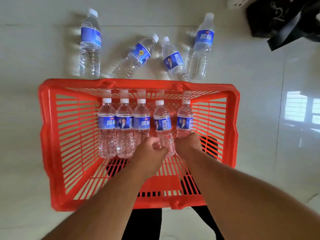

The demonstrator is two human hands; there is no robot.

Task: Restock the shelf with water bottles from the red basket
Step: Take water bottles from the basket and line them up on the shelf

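A red plastic basket (52, 129) sits on the pale floor below me. Several clear water bottles with blue labels and white caps lie side by side inside it, caps pointing away from me. My left hand (152, 147) is curled around the lower end of the second bottle from the right (162, 124). My right hand (188, 142) is closed over the base of the rightmost bottle (185, 122). The three left bottles (123, 125) lie untouched, though my left hand hides the base of the third.
Several more water bottles (90, 45) lie on the floor just beyond the basket's far rim. A black bag (284, 19) sits at the top right. My dark trouser legs (142, 224) stand at the basket's near edge. No shelf is in view.
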